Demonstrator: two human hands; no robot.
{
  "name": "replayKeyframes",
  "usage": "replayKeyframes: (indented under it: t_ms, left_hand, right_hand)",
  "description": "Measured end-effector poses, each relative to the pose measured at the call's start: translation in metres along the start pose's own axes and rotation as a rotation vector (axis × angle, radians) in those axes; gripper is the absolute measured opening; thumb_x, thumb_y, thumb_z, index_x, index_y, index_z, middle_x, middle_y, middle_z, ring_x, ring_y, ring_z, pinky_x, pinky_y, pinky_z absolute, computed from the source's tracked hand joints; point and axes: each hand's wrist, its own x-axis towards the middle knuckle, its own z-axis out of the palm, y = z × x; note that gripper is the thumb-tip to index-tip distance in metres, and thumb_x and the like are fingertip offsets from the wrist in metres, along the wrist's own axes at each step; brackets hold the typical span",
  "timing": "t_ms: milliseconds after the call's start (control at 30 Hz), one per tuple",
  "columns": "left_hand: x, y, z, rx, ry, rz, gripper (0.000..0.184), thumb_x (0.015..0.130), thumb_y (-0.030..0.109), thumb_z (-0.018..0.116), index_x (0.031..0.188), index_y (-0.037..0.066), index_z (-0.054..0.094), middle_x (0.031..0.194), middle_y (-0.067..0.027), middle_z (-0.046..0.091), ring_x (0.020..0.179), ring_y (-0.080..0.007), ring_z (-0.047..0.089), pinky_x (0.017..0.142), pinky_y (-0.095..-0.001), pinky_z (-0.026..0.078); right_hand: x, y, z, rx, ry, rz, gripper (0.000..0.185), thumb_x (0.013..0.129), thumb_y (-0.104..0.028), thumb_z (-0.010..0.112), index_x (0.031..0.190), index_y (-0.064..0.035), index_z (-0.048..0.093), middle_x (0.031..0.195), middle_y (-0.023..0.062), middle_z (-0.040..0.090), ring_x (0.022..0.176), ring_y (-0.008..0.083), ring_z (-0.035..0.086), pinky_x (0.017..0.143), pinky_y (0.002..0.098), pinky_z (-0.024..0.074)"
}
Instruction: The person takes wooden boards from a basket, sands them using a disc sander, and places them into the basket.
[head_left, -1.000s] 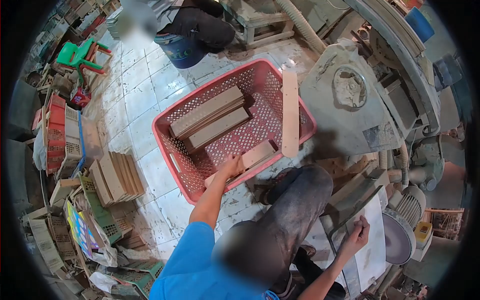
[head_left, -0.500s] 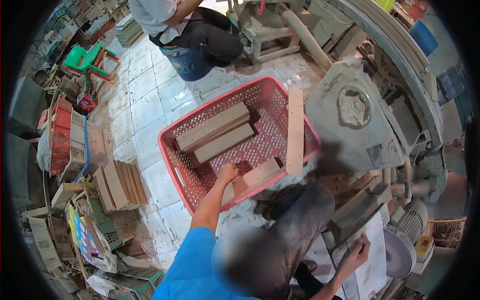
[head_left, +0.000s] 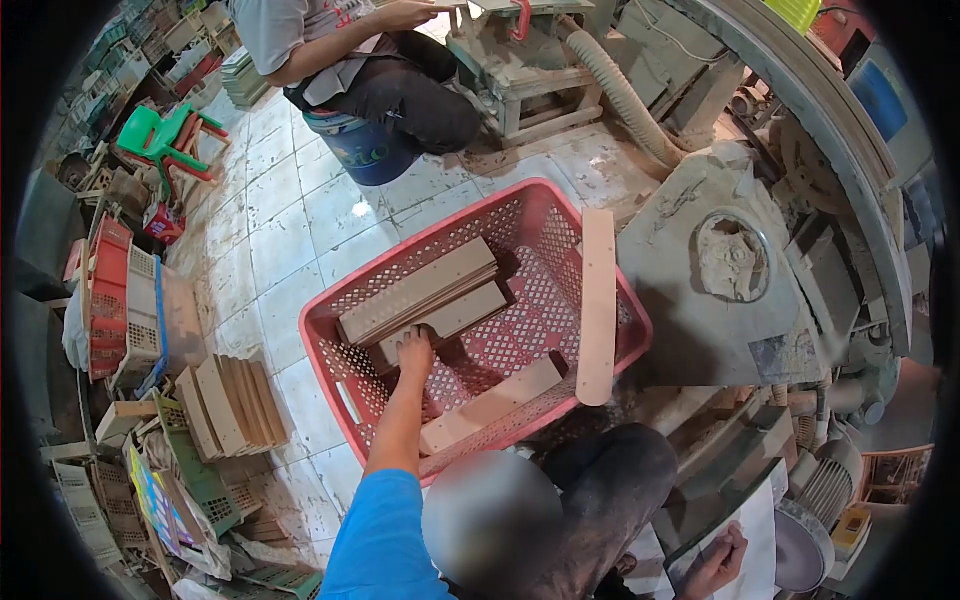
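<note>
My left hand (head_left: 415, 352) reaches into a red plastic basket (head_left: 330, 385), its fingers bent over the near edge of a flat wooden board (head_left: 465, 312). Behind that board lies a stack of similar boards (head_left: 420, 288) along the far wall of the basket. Another wooden board (head_left: 495, 403) leans along the near side. A long board with small holes (head_left: 597, 310) lies across the right rim. At the lower right, my right hand (head_left: 718, 562) is closed and rests by a white panel (head_left: 757, 510); what its fingers hold, if anything, is hidden.
Another person (head_left: 345, 60) sits on a blue bucket (head_left: 365, 150) beyond the basket. A dusty machine table (head_left: 690, 330) stands to the right, with a motor (head_left: 835, 465) below. Stacked boards (head_left: 235, 405) and crates (head_left: 110, 320) are at left, and a green chair (head_left: 150, 132) farther back.
My left hand has moved from beside the near board to the flat board at the far side of the basket. My right hand stays closed by the white panel. The view has shifted slightly.
</note>
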Motion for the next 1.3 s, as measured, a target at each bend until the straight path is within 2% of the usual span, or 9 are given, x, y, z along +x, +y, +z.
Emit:
replayKeyframes:
  t_ms: [167, 333, 433, 567, 733, 833, 900, 1000, 1300]
  left_hand:
    - [-0.001, -0.003, 0.024, 0.142, 0.297, 0.024, 0.057, 0.084, 0.020, 0.067, 0.136, 0.005, 0.051, 0.131, -0.0133, 0.051, 0.125, -0.0297, 0.051, 0.094, -0.0504, 0.048]
    - [0.002, 0.006, 0.007, -0.024, 0.159, -0.032, 0.064, 0.075, 0.016, 0.074, 0.131, 0.000, 0.051, 0.124, -0.0152, 0.051, 0.119, -0.0325, 0.052, 0.094, -0.0497, 0.047]
    - [0.008, 0.008, 0.009, 0.127, 0.156, -0.074, 0.049, 0.081, 0.022, 0.069, 0.125, 0.006, 0.057, 0.118, -0.0100, 0.055, 0.117, -0.0264, 0.053, 0.095, -0.0460, 0.046]
    - [0.005, 0.009, -0.012, 0.111, 0.080, -0.040, 0.061, 0.069, 0.029, 0.079, 0.123, 0.007, 0.059, 0.121, -0.0092, 0.056, 0.116, -0.0266, 0.053, 0.098, -0.0475, 0.044]
    - [-0.026, 0.003, -0.028, -0.345, -0.002, 0.009, 0.067, 0.067, 0.038, 0.075, 0.119, -0.001, 0.057, 0.119, -0.0256, 0.060, 0.111, -0.0398, 0.061, 0.095, -0.0532, 0.049]
    - [-0.085, 0.019, -0.118, -0.464, -0.126, 0.017, 0.069, 0.069, 0.040, 0.073, 0.121, -0.002, 0.057, 0.110, -0.0265, 0.064, 0.103, -0.0419, 0.065, 0.095, -0.0497, 0.050]
    - [-0.113, 0.028, -0.155, -0.452, -0.158, 0.096, 0.074, 0.068, 0.042, 0.074, 0.127, 0.001, 0.056, 0.108, -0.0234, 0.066, 0.105, -0.0396, 0.064, 0.092, -0.0485, 0.051]
    - [-0.152, 0.036, -0.176, -0.608, 0.174, 0.150, 0.081, 0.068, 0.043, 0.079, 0.135, 0.007, 0.054, 0.106, -0.0180, 0.064, 0.102, -0.0380, 0.064, 0.085, -0.0489, 0.053]
    - [-0.196, 0.096, -0.241, -0.319, 0.254, 0.381, 0.075, 0.068, 0.040, 0.081, 0.130, 0.008, 0.053, 0.104, -0.0161, 0.061, 0.096, -0.0342, 0.064, 0.076, -0.0465, 0.055]
  right_hand:
    - [-0.002, 0.003, -0.001, 0.115, -0.029, 0.075, 0.025, 0.102, -0.011, 0.053, 0.115, 0.0074, 0.063, 0.079, 0.0054, 0.057, 0.064, 0.0112, 0.048, 0.056, 0.0253, 0.0413]
    - [-0.009, 0.032, -0.004, 0.110, 0.001, 0.134, 0.023, 0.102, -0.009, 0.051, 0.112, 0.0083, 0.062, 0.069, 0.0028, 0.053, 0.055, 0.0076, 0.042, 0.048, 0.0224, 0.0331]
    - [-0.010, 0.037, 0.000, 0.206, 0.000, 0.076, 0.022, 0.102, -0.009, 0.052, 0.113, 0.0071, 0.062, 0.069, 0.0038, 0.054, 0.055, 0.0078, 0.042, 0.049, 0.0224, 0.0345]
    - [-0.007, 0.023, 0.000, 0.086, 0.038, 0.090, 0.022, 0.102, -0.013, 0.056, 0.110, 0.0050, 0.065, 0.073, 0.0041, 0.056, 0.059, 0.0093, 0.047, 0.053, 0.0250, 0.0402]
    - [-0.007, 0.021, -0.001, 0.133, 0.022, 0.158, 0.028, 0.101, -0.021, 0.059, 0.109, 0.0045, 0.067, 0.080, 0.0044, 0.061, 0.064, 0.0116, 0.051, 0.057, 0.0261, 0.0450]
    - [-0.002, 0.017, -0.002, 0.050, 0.039, 0.132, 0.025, 0.100, -0.015, 0.053, 0.105, 0.0064, 0.064, 0.088, 0.0056, 0.060, 0.082, 0.0130, 0.053, 0.076, 0.0264, 0.0440]
    - [-0.001, 0.005, 0.000, 0.094, 0.064, 0.187, 0.024, 0.099, -0.014, 0.053, 0.102, 0.0063, 0.066, 0.087, 0.0067, 0.061, 0.078, 0.0126, 0.054, 0.073, 0.0262, 0.0445]
    - [0.002, 0.007, 0.001, 0.144, 0.090, 0.100, 0.021, 0.099, -0.013, 0.055, 0.101, 0.0049, 0.067, 0.079, 0.0042, 0.060, 0.072, 0.0110, 0.052, 0.068, 0.0247, 0.0429]
    - [0.004, -0.023, -0.012, 0.209, 0.089, 0.186, 0.016, 0.097, -0.008, 0.055, 0.097, 0.0045, 0.065, 0.077, 0.0052, 0.061, 0.069, 0.0107, 0.052, 0.063, 0.0264, 0.0429]
